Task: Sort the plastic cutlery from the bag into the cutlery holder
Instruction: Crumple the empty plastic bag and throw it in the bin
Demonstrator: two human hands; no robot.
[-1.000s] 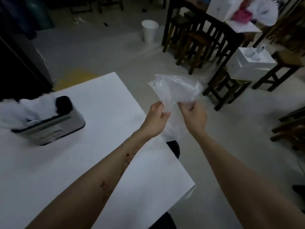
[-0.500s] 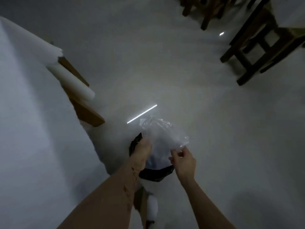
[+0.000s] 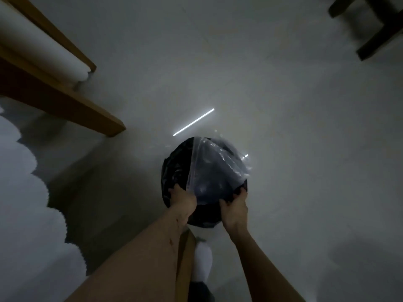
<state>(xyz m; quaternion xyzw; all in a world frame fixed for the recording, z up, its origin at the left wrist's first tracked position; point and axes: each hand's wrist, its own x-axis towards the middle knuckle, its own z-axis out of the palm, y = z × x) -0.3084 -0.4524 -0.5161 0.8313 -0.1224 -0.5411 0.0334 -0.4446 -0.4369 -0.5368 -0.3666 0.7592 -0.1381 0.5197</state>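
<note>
- A person leans over a round bin (image 3: 174, 177) lined with black plastic, seen from above at lower centre of the frame, with both bare arms reaching down toward it.
- A clear plastic bag (image 3: 214, 168) is held over the mouth of the bin, spread across its right half; the bag looks empty, though the dim light makes its contents hard to judge.
- The left hand (image 3: 182, 198), at the bin's near rim, grips the left edge of the bag, its fingers curled out of sight beneath the plastic.
- The right hand (image 3: 234, 207) sits at the lower right of the bin; its fingers curl over the near edge there, but whether they pinch the bag, the black liner or both cannot be told.
- The 2 hands are apart, with the lower edge of the bag stretched between them.
- A wooden table leg and rail (image 3: 65, 99) run diagonally through the upper left of the frame, with a white cloth (image 3: 24, 192) hanging in scalloped folds down the left edge.
- A thin bright reflection (image 3: 193, 122) streaks the pale floor (image 3: 283, 83) just above the bin.
- Dark chair legs (image 3: 370, 25) stand in the upper right corner, well apart from the bin.
- A white sock (image 3: 202, 262) shows at bottom centre, between the 2 forearms.
</note>
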